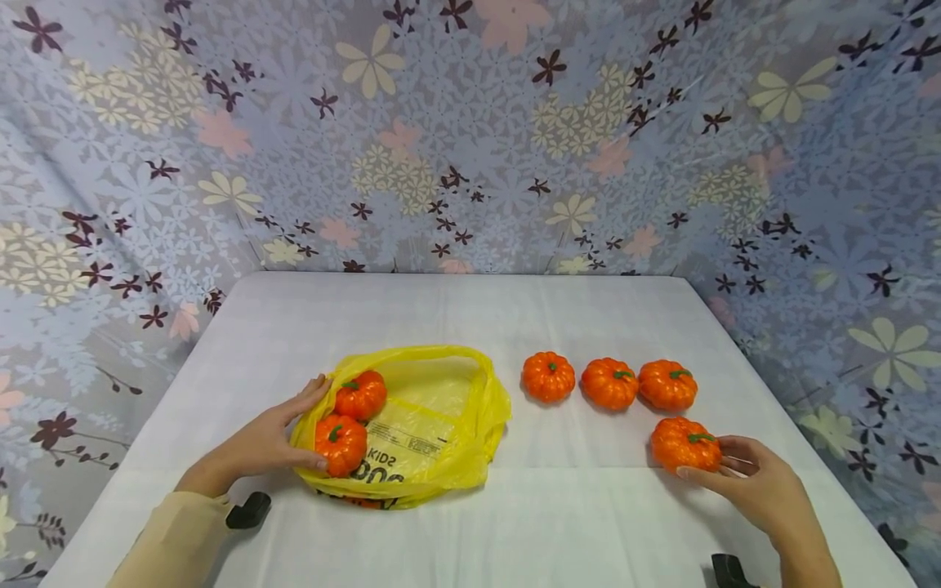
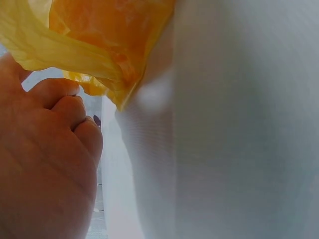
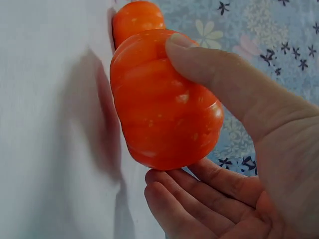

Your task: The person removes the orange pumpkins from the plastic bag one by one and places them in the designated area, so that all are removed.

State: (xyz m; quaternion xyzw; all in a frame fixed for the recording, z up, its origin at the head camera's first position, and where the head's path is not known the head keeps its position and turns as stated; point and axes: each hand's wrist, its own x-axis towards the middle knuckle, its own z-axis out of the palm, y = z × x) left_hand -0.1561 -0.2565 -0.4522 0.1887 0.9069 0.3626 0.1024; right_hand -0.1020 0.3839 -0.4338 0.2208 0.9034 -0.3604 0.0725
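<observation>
A yellow plastic bag (image 1: 456, 457) with dark print lies with its mouth wide, two small orange pumpkins (image 1: 360, 395) inside at its left. My left hand (image 1: 268, 437) holds the bag's left edge, thumb at the near rim and fingers on the far side. The left wrist view shows curled fingers (image 2: 67, 107) beside the yellow film (image 2: 60, 50). On the right, my right hand (image 1: 764, 482) grips another orange pumpkin (image 1: 685, 446) with a green stem. In the right wrist view the thumb presses one side of this pumpkin (image 3: 159, 104), fingertips on the other.
Three more pumpkins stand in a row right of the bag: a left one (image 1: 547, 377), a middle one (image 1: 608, 384) and a right one (image 1: 667, 385). A white cloth covers the table (image 1: 470, 310). Floral fabric (image 1: 470, 147) hangs behind and at both sides.
</observation>
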